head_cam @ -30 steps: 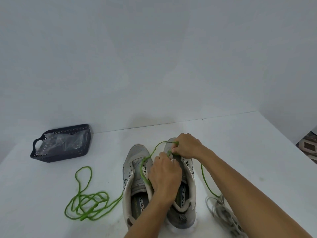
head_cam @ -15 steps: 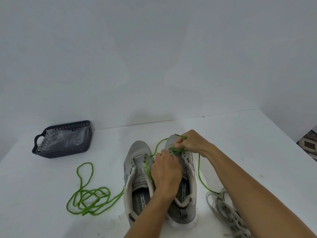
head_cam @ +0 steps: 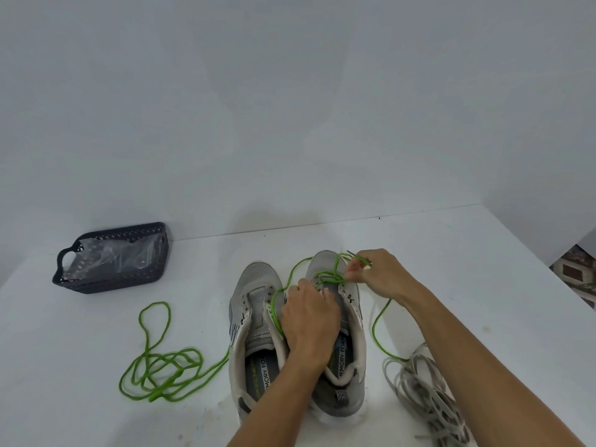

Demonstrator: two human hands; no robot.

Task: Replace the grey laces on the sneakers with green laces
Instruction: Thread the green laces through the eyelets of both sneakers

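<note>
**A:** How far along is the relacing?

**B:** Early, by the look of it. Both sneakers stand side by side on the white table, toes pointing away from the person. The grey laces (head_cam: 425,398) are out of both and lie in a loose heap just right of the right shoe (head_cam: 350,304). A green lace (head_cam: 332,277) crosses only the eyelets nearest that shoe's toe; the rows nearer the person are bare. The left shoe (head_cam: 254,304) has no lace threaded at all.

**A:** And the hands?

**B:** The right hand (head_cam: 383,275) pinches the lace's tip just beyond the toe-end eyelets, the dark tip poking out past its fingers. The left hand (head_cam: 309,321) sits curled over the tongue, just nearer the person than that pinch. One strand runs to it, but whether it grips the strand or only steadies the shoe, I cannot tell.

**A:** The rest of the lace?

**B:** One strand arcs from the toe round to the left hand; another trails right of the shoe, under the right wrist, toward the grey heap.

**A:** Anything else?

**B:** A second green lace (head_cam: 161,372) lies coiled well left of both hands, likely meant for the left shoe. Farther left stands a dark basket (head_cam: 113,279) holding clear plastic.
</note>
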